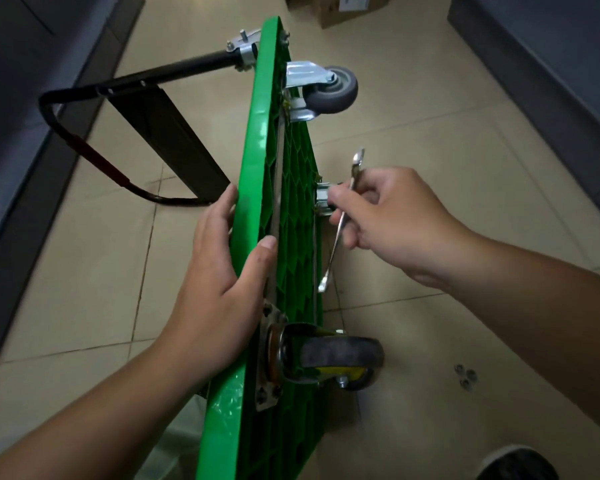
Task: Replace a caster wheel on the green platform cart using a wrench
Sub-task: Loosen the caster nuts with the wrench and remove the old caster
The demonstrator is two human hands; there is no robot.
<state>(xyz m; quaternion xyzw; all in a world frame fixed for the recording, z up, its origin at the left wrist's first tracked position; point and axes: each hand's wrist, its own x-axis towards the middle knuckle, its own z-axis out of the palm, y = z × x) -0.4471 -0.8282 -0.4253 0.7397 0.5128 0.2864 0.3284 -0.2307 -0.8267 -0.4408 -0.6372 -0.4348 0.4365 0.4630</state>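
Note:
The green platform cart [257, 133] stands on its side edge on the tiled floor, its ribbed underside facing right. My left hand [219, 271] grips its upper edge, fingers on the top face and thumb on the underside. My right hand [388, 216] holds a silver wrench [340, 230] by its middle, beside a metal caster bracket [323, 199] partly hidden behind my fingers. A grey caster wheel [329, 90] sits at the far end. A black caster wheel [340, 355] with a yellow hub sits at the near end.
The cart's black folding handle [125, 133] lies out to the left. Three small nuts [465, 375] lie on the floor at the right. A cardboard box [340, 8] stands at the back. Dark walls run along both sides. A shoe [520, 465] shows at the bottom right.

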